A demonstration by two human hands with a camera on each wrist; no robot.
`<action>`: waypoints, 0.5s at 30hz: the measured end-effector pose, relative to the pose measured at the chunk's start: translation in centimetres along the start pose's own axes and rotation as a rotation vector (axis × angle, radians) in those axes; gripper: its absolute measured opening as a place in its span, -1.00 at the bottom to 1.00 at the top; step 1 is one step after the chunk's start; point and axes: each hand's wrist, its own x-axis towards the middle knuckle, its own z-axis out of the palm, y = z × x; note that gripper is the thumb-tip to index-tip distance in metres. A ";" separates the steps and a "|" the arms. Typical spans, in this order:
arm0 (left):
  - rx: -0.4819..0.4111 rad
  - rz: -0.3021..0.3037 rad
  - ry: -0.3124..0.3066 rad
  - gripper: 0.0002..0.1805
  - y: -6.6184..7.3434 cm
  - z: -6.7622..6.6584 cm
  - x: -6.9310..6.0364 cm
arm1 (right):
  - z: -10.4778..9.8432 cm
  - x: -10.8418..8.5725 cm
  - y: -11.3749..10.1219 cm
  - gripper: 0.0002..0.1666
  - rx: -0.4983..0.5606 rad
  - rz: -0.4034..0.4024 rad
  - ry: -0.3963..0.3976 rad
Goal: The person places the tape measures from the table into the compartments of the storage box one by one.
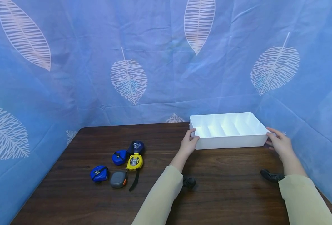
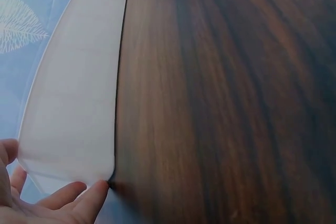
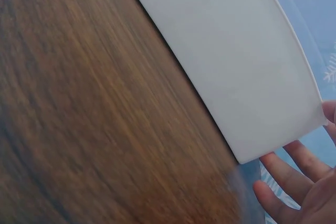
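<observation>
A long white compartment box (image 1: 230, 141) sits at the back right of the table, its inside split by several dividers. My left hand (image 1: 189, 143) holds its left end, thumb at the near corner of the rim. At the opposite end, my right hand (image 1: 279, 143) has its thumb on the near right corner and its fingers spread along the end wall. Both wrist views show the box's plain front wall (image 2: 73, 87), with the left fingertips (image 2: 94, 195) low on one end and the right fingers (image 3: 291, 177) against the other.
Left of centre on the dark wood table (image 1: 78, 200) lie several tape measures: blue (image 1: 99, 173), another blue (image 1: 119, 157), dark blue (image 1: 136, 147), yellow (image 1: 135, 161) and grey (image 1: 118, 179). A blue leaf-patterned curtain (image 1: 166, 78) hangs behind and along both sides.
</observation>
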 end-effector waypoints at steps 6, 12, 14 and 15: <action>-0.006 -0.003 -0.015 -0.56 -0.2 -0.4 -0.4 | -0.4 -0.2 0.1 -0.21 0.033 -0.008 -0.055; -0.017 0.003 -0.036 -0.55 -0.2 -0.9 -0.8 | -0.5 -0.6 0.1 -0.21 0.030 -0.023 -0.079; -0.026 0.010 -0.039 -0.55 -0.3 -1.1 -1.0 | -0.6 -0.7 0.0 -0.21 0.023 -0.029 -0.090; -0.030 0.012 -0.041 -0.55 -0.3 -1.1 -1.0 | -0.6 -0.8 0.0 -0.21 0.017 -0.034 -0.095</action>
